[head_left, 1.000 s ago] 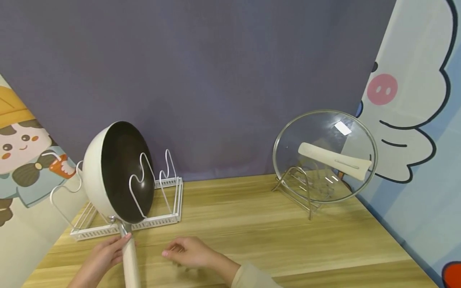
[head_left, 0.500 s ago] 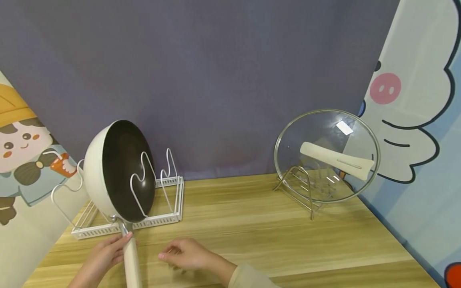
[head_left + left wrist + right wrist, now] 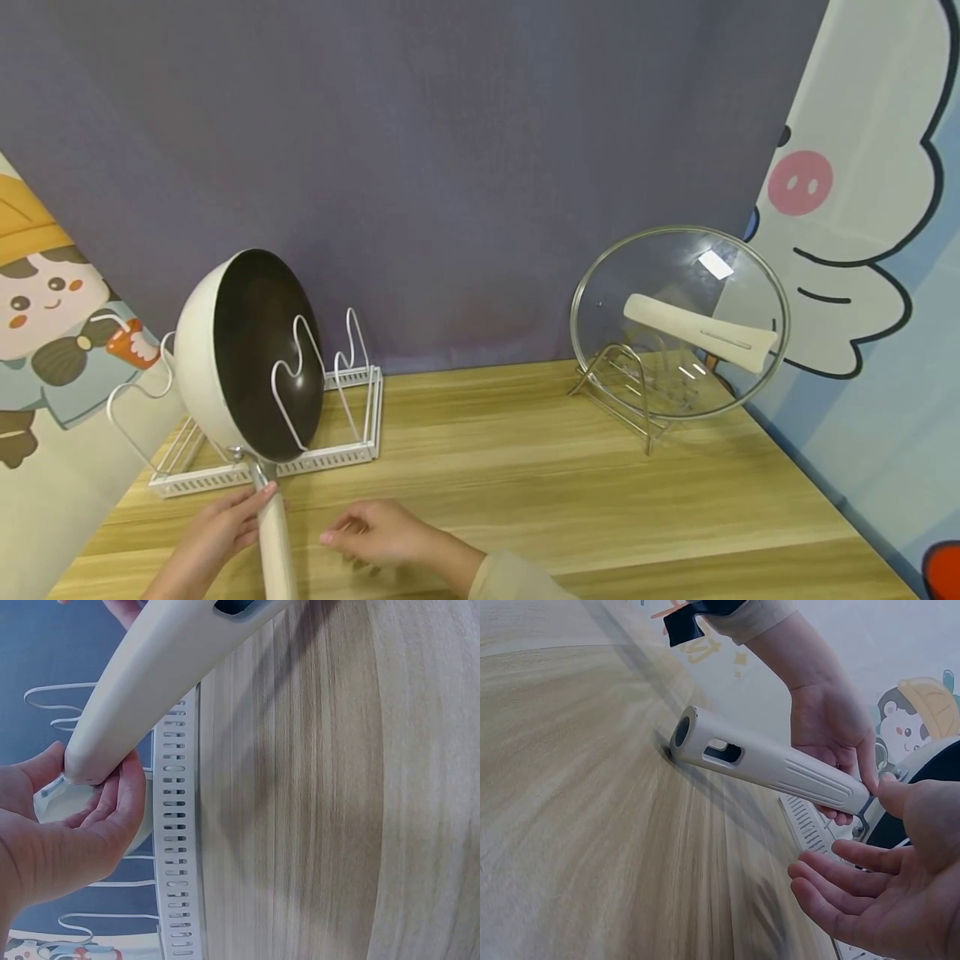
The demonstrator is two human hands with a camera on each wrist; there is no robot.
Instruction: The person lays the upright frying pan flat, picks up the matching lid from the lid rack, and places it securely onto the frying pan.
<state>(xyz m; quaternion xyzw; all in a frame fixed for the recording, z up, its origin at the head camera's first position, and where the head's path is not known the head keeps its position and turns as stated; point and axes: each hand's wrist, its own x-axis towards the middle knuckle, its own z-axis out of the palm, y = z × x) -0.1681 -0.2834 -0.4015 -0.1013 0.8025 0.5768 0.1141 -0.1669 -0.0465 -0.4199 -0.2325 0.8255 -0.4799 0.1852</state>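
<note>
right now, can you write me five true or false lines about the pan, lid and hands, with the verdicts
1. The left hand holds the handle. True.
2. Both hands grip the handle. False: the right hand holds nothing.
3. The pan stands on its side in the rack. True.
4. The lid is in the stand. True.
5. In the head view, the stand is left of the rack. False: it is to the right.
</note>
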